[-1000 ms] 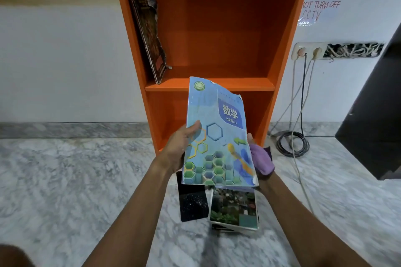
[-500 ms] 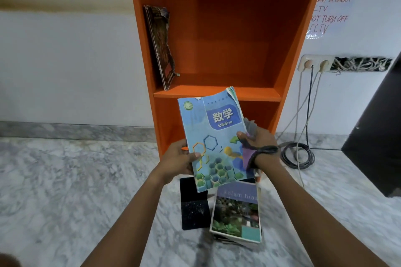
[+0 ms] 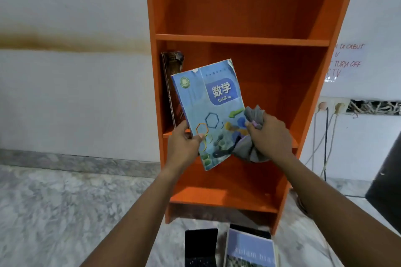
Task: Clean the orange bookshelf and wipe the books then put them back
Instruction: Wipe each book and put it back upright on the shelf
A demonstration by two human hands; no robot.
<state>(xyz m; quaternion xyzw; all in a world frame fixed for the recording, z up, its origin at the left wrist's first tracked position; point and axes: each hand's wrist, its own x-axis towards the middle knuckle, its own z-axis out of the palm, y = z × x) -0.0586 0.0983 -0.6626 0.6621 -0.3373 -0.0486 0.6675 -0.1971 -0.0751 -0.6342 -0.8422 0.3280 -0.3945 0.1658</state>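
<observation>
Reading "数学", blue textbook (image 3: 208, 112)

A pale wall (image 3: 71, 97) carries a brownish stain band (image 3: 65, 42) on the left. Grey-veined marble floor (image 3: 65, 212) meets a marble skirting (image 3: 76, 161). Sockets (image 3: 332, 106) with hanging cables (image 3: 325, 143) sit at right.

This looks like a plain indoor room, a home or a small office; which of the two cannot be told. Under both hands lies a grey marble floor (image 3: 54, 212). Beyond them an orange bookshelf (image 3: 238, 17) stands against a white painted wall (image 3: 65, 6) with a brownish stain band. To the right of the right hand are wall sockets (image 3: 331, 106) with cables and a handwritten notice (image 3: 347, 60).
</observation>
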